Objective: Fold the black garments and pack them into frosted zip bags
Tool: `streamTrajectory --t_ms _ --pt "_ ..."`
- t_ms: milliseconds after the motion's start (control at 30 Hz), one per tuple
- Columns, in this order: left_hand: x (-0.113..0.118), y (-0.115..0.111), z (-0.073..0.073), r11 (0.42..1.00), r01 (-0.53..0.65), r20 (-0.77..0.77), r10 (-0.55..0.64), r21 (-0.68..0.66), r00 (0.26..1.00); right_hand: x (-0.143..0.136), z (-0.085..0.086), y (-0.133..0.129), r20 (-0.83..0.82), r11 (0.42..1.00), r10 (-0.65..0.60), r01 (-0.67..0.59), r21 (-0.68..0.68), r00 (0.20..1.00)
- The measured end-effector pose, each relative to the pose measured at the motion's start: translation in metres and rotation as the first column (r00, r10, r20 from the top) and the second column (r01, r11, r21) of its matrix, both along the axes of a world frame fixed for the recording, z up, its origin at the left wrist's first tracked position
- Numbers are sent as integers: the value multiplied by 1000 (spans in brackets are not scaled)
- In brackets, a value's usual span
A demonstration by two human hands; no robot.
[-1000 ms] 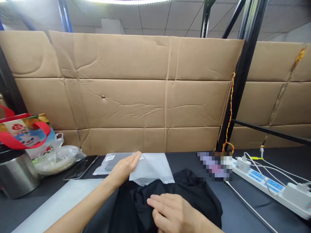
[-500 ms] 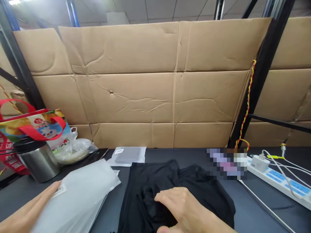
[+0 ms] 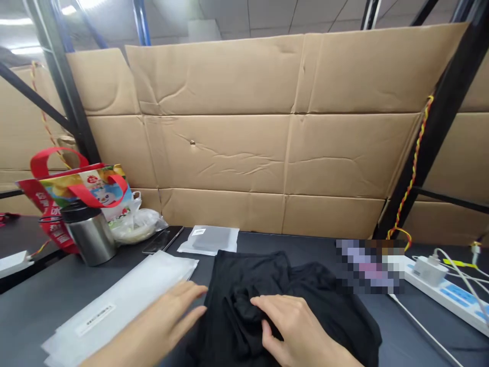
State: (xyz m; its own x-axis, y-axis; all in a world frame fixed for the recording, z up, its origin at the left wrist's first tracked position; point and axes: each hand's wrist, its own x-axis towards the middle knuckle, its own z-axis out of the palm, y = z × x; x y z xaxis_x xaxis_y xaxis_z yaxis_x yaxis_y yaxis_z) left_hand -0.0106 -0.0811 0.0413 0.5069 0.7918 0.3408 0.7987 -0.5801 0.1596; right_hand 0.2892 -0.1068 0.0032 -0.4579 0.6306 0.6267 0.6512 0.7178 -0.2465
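A black garment [image 3: 328, 311] lies on the table in front of me, bunched up near its middle. My right hand [image 3: 296, 326] is over that bunched part, fingers curved and thumb apart from them, touching the cloth without a clear grip. My left hand [image 3: 171, 311] reaches in at the garment's left edge, open, with thumb and fingers spread. It partly covers a stack of frosted plastic bags [image 3: 126, 290] with a white barcode label [image 3: 95, 320] on top.
A small packet [image 3: 210, 239] and a phone [image 3: 163, 239] lie behind the bags. A steel cup [image 3: 91, 237], a red-handled shopping bag [image 3: 84, 188] and a clear plastic bag [image 3: 135, 226] stand left. A power strip [image 3: 446, 290] with cables lies right. Cardboard [image 3: 229, 137] walls the back.
My left hand has let go of the frosted bags, which now lie flat, and has moved right to the garment. My right thumb has come closer to the fingers. The view has shifted left.
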Motion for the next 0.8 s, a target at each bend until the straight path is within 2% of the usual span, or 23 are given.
streamTrajectory --t_ms 67,100,200,333,533,600,700,767,800 --pt "48 7 -4 984 -2 27 7 -178 1000 -1 -5 0 -41 998 -54 53 -14 998" --pt "64 11 -5 971 13 39 -4 -239 999 -1 -7 1 -68 997 -78 76 -34 995" --pt "85 22 -7 932 22 71 4 -362 997 3 -11 3 -160 982 -159 139 -128 974" --pt "84 31 -5 873 38 107 17 -486 994 5 -10 6 -260 949 -281 228 -218 924" --pt "90 35 -1 828 181 224 -69 -531 972 -2 -5 3 -287 977 -129 72 -203 949" --pt "90 39 5 829 232 303 -79 -509 950 1 0 4 -341 976 -131 62 -208 931" --pt "83 50 13 833 258 471 3 -489 882 16 8 8 -534 954 -250 111 -279 807" --pt "75 60 13 836 238 541 81 -494 837 32 12 10 -573 928 -352 194 -319 740" --pt "71 64 11 834 225 551 110 -504 827 41 12 11 -551 916 -391 250 -314 737"
